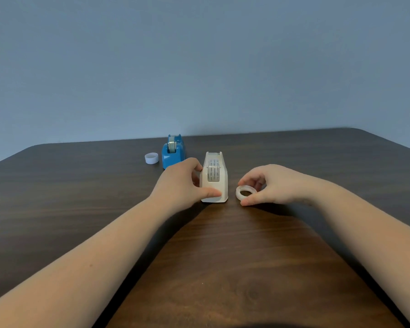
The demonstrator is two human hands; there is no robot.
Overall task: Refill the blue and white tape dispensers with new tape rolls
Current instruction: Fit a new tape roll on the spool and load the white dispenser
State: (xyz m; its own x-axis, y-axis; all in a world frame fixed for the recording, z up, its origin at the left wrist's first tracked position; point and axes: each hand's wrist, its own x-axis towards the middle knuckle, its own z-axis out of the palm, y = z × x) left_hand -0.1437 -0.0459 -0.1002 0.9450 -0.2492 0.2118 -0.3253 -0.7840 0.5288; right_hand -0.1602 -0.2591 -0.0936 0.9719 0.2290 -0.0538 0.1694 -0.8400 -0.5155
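The right hand (268, 184) pinches a tape ring (246, 192) just right of the white dispenser (214, 178), which the left hand (182, 182) grips.

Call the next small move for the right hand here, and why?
Probably lift the tape roll off the table. The right hand pinches it where it lies flat, beside the white dispenser, which the left hand steadies. The blue dispenser already shows a roll; whether the white one's cradle is free I cannot tell.
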